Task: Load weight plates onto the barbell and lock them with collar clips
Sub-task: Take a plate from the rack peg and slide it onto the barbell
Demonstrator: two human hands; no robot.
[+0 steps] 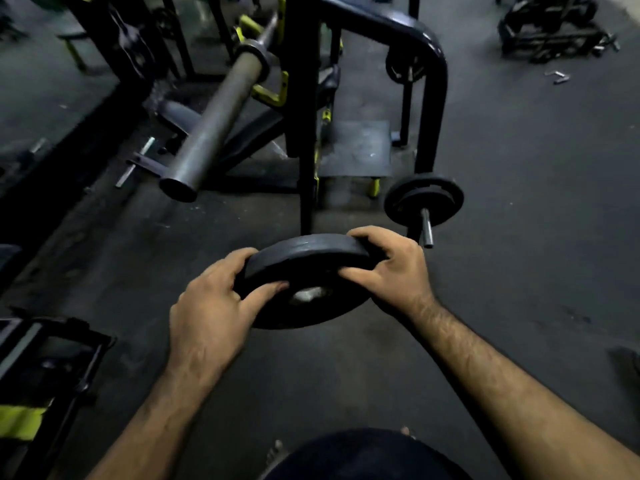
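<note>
I hold a black round weight plate [304,271] in mid-air at the centre of the view, tilted nearly flat, its centre hole facing me. My left hand [211,306] grips its left rim, thumb on the near face. My right hand [391,265] grips the right rim, fingers curled over the far edge. The barbell's bare grey sleeve [214,123] juts toward me at upper left, its open end [178,190] above and left of the plate. No plate sits on the sleeve. No collar clip is visible.
A black rack upright [304,116] stands just behind the plate. Two black plates [424,200] hang on a storage peg at the right. A curved black frame [433,64] rises behind them. Loose equipment [554,26] lies far right, and a dark frame [52,358] stands at lower left.
</note>
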